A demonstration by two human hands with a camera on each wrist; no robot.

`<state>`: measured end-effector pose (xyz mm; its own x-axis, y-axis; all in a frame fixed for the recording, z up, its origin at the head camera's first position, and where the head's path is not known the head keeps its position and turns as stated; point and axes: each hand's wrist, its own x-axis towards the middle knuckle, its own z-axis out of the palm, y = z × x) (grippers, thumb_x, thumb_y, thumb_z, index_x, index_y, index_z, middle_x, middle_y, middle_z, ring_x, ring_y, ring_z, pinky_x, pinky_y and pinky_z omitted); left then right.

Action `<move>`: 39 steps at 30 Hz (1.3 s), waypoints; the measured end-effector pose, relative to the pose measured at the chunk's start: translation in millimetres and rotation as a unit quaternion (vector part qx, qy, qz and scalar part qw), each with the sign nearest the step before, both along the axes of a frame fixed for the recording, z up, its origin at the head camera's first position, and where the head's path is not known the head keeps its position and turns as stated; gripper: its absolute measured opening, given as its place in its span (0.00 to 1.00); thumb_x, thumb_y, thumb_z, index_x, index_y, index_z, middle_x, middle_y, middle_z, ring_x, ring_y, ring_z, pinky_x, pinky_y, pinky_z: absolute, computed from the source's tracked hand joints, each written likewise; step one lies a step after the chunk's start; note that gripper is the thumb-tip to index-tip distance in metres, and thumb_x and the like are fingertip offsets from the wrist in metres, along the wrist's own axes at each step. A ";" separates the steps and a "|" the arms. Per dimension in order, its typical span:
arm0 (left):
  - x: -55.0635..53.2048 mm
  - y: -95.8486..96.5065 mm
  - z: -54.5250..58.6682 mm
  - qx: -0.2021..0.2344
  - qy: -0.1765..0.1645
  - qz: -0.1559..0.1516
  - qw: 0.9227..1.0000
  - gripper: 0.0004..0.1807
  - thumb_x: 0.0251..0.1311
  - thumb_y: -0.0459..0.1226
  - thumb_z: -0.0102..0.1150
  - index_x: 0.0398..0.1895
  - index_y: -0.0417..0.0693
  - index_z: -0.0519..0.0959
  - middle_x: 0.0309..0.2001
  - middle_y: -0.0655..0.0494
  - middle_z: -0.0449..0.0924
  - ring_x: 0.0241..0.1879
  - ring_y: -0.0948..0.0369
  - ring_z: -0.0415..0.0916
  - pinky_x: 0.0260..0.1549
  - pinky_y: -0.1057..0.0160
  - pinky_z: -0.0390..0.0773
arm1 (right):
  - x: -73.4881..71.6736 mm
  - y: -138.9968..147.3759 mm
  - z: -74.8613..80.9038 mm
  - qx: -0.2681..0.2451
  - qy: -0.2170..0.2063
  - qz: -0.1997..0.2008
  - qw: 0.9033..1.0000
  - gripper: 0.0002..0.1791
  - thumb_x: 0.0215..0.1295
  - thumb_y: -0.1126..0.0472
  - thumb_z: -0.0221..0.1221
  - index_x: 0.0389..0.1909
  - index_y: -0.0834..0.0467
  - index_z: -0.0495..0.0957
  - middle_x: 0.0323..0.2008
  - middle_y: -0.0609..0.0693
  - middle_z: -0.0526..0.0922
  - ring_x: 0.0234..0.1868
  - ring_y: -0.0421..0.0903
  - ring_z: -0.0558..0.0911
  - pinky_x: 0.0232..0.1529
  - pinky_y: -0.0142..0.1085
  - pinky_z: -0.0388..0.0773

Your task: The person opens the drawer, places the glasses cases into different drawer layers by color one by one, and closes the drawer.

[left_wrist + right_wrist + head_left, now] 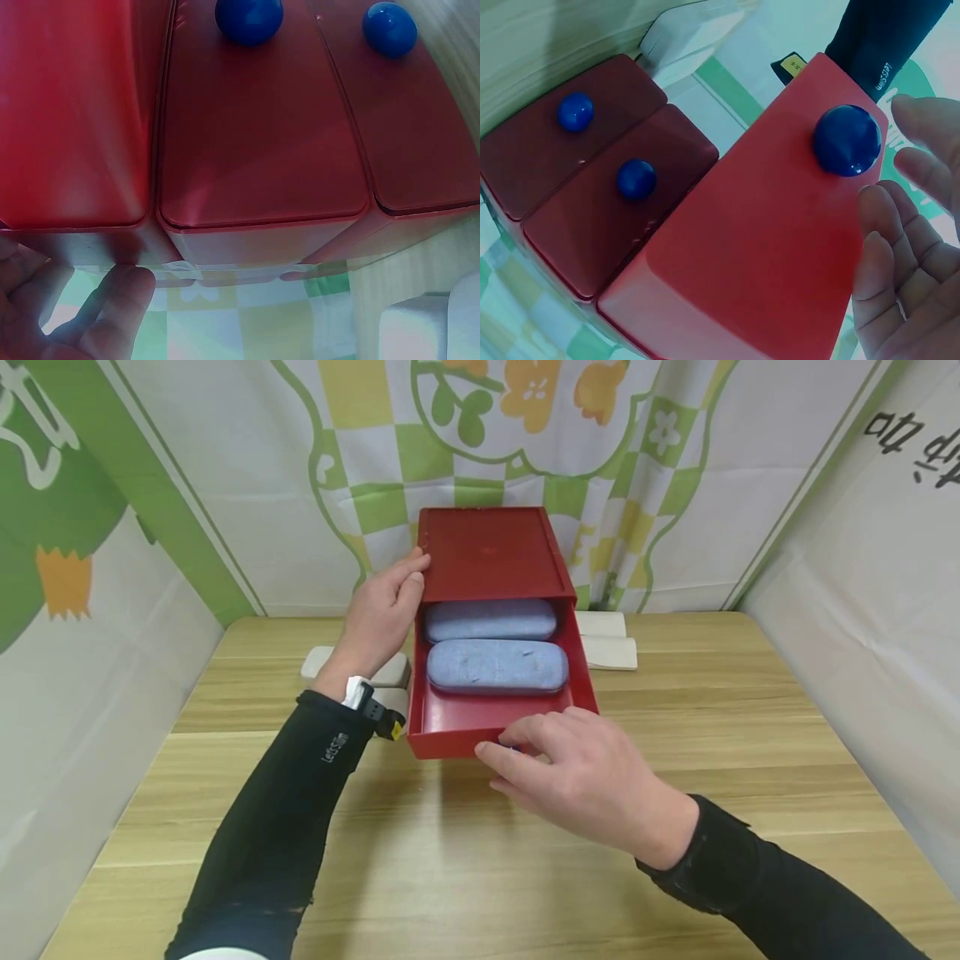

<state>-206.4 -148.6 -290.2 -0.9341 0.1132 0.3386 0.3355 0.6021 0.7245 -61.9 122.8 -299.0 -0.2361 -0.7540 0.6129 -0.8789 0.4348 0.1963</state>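
Observation:
A red drawer cabinet (pixel 487 552) stands at the table's back, its top drawer (pixel 442 745) pulled out towards me. Inside lie two blue, fabric-like glasses cases (pixel 497 666), one behind the other, near the back. My left hand (pixel 378 614) rests against the cabinet's left side, fingertips at the top edge. At the drawer's front right is my right hand (pixel 588 772), its loosely bent fingers beside the blue knob (pixel 847 140) with a gap to it in the right wrist view. Two lower drawers (pixel 262 135) with blue knobs are closed.
Off-white, rounded cases (pixel 318 662) lie left of the cabinet, partly behind my left forearm. Flat white pieces (pixel 611 652) stick out on its right. A patterned curtain (pixel 375 518) hangs right behind the cabinet, and white cloth walls flank the wooden table (pixel 750 735).

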 end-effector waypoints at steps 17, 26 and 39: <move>-0.2 -0.4 -0.6 0.000 0.004 0.004 1.000 0.28 0.81 0.50 0.37 0.77 0.52 0.70 0.78 0.61 0.65 0.78 0.65 0.58 0.78 0.57 0.60 | 4.3 2.3 -12.8 0.023 0.026 -0.025 0.999 0.19 0.63 0.60 0.73 0.54 0.52 0.84 0.44 0.52 0.84 0.33 0.45 0.83 0.30 0.35 0.83; -0.2 -0.3 -0.6 0.001 0.005 0.004 1.000 0.28 0.81 0.50 0.38 0.77 0.52 0.70 0.78 0.61 0.65 0.78 0.65 0.58 0.78 0.57 0.60 | 3.2 2.2 -13.4 0.045 0.030 -0.034 0.998 0.27 0.54 0.59 0.79 0.55 0.54 0.84 0.45 0.53 0.83 0.37 0.46 0.83 0.33 0.35 0.85; 0.4 0.4 -0.3 -0.006 0.006 0.005 1.000 0.28 0.81 0.50 0.37 0.78 0.52 0.69 0.79 0.61 0.65 0.78 0.65 0.58 0.78 0.57 0.60 | -1.9 -1.2 -8.7 0.026 0.030 -0.028 0.999 0.22 0.58 0.64 0.75 0.54 0.55 0.84 0.46 0.54 0.84 0.39 0.48 0.84 0.32 0.36 0.84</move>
<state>-206.1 -148.2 -290.5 -0.9312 0.1088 0.3478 0.3380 0.6144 0.7129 -63.8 121.6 -307.6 -0.2426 -0.7719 0.5876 -0.8398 0.4704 0.2710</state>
